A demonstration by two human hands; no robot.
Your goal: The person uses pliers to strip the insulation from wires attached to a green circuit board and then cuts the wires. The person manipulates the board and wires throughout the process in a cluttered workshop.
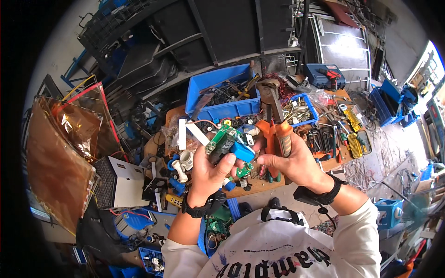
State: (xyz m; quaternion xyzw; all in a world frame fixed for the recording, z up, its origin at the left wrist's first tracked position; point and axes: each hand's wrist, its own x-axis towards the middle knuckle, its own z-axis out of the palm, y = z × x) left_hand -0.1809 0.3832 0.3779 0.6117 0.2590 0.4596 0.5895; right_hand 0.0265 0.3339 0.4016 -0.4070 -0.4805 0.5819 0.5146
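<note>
My left hand grips a green circuit board with a blue box-shaped part mounted on it, held up above the cluttered workbench. My right hand is closed around the orange handles of a pair of pliers, whose rusty dark jaws point up and away from me. The two hands are close together, thumbs almost touching near the blue part. Both wrists wear black straps.
A large blue bin full of wires and tools stands behind the hands; a smaller blue tray of metal parts is to its right. Screwdrivers and yellow tools lie at the right. A white box sits left. A drill case stands further back.
</note>
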